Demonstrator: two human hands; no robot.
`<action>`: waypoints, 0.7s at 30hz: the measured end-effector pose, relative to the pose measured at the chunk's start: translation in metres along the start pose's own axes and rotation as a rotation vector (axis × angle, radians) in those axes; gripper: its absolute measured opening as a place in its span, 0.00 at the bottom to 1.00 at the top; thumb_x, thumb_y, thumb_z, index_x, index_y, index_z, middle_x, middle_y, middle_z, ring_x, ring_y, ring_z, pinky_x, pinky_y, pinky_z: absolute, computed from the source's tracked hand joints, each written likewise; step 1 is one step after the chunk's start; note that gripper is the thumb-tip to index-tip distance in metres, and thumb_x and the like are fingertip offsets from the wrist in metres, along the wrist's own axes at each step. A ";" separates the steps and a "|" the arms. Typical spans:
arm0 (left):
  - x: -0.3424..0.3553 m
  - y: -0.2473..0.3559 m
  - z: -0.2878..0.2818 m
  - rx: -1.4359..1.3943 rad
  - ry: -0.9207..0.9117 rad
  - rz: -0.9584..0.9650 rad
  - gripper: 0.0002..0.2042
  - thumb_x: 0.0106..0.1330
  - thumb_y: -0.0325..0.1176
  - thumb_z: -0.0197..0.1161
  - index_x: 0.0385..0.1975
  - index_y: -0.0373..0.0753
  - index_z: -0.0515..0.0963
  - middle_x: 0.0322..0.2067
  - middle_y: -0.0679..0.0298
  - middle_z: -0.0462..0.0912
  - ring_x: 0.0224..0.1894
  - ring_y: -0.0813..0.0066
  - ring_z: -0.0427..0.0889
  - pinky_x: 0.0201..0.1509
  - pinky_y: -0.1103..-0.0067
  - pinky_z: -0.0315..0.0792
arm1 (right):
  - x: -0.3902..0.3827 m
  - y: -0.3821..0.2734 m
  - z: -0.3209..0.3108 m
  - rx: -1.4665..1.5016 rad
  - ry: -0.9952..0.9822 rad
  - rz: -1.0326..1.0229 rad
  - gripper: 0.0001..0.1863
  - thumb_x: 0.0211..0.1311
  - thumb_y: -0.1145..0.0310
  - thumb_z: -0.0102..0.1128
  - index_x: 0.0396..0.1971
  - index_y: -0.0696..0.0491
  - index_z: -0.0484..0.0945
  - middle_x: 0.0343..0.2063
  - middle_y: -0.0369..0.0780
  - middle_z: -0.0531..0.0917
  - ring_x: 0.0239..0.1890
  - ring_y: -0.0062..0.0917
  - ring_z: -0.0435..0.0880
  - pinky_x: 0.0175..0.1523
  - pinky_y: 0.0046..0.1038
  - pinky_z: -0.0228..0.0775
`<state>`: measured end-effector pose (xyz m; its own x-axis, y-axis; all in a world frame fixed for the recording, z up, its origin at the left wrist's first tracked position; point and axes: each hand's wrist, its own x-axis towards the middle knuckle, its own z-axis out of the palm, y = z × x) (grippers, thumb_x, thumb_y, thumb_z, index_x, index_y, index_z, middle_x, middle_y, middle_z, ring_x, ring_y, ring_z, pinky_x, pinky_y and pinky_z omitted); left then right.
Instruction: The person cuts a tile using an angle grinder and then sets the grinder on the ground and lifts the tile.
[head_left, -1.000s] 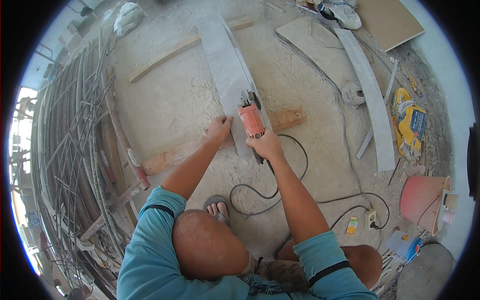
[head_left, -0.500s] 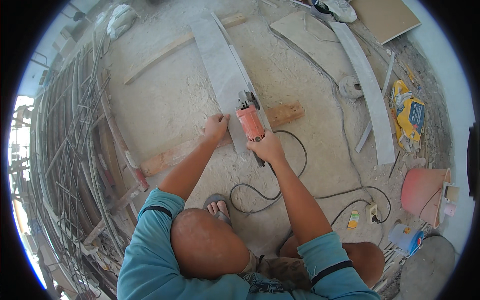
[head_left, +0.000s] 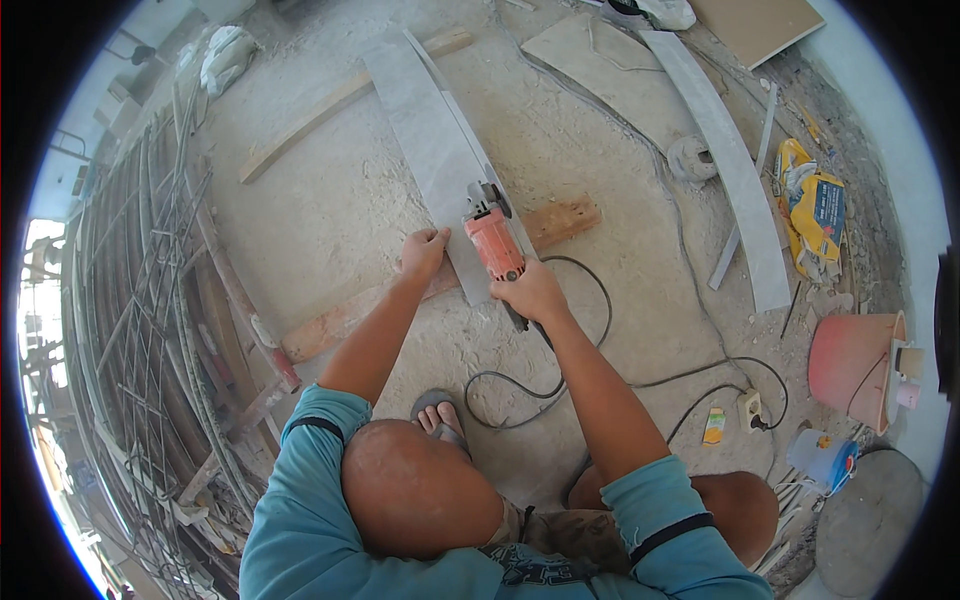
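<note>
My right hand [head_left: 533, 292] is wrapped round the rear of a red angle grinder [head_left: 493, 245]. Its metal head and disc lie over the right side of a long grey tile [head_left: 415, 130]. At the tile's left edge, level with the grinder, my left hand [head_left: 424, 252] is closed, its thumb and fingertips pinching the edge. A narrow strip [head_left: 432, 75] runs along the right edge, with a thin gap between them at the far end. Under the tile lie two wooden battens, a pale one [head_left: 340, 105] farther off and a brownish one [head_left: 565, 222] near the grinder.
A black cord [head_left: 607, 300] loops over the dusty floor to a socket block [head_left: 750, 408]. Metal rods [head_left: 130, 290] are piled at left. On the right are another grey strip [head_left: 725, 150], a yellow bag [head_left: 815, 215], a red bucket [head_left: 850, 365] and a small clear bucket [head_left: 820, 458].
The whole view has shifted slightly. Both hands keep their holds, and the grinder stays at nearly the same place along the tile.
</note>
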<state>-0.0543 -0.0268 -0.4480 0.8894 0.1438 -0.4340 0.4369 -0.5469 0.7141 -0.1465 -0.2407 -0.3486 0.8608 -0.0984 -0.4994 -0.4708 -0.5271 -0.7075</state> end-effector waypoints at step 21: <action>0.007 -0.007 -0.005 -0.238 -0.049 0.032 0.19 0.63 0.45 0.64 0.34 0.31 0.84 0.25 0.64 0.82 0.28 0.78 0.77 0.35 0.76 0.70 | -0.017 -0.006 -0.007 0.025 -0.029 0.037 0.28 0.36 0.56 0.69 0.37 0.60 0.81 0.36 0.53 0.85 0.41 0.44 0.85 0.47 0.36 0.75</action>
<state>-0.0504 -0.0177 -0.4537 0.8982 0.0863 -0.4311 0.4333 -0.3396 0.8348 -0.1574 -0.2422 -0.3323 0.8369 -0.0927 -0.5394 -0.5071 -0.5022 -0.7005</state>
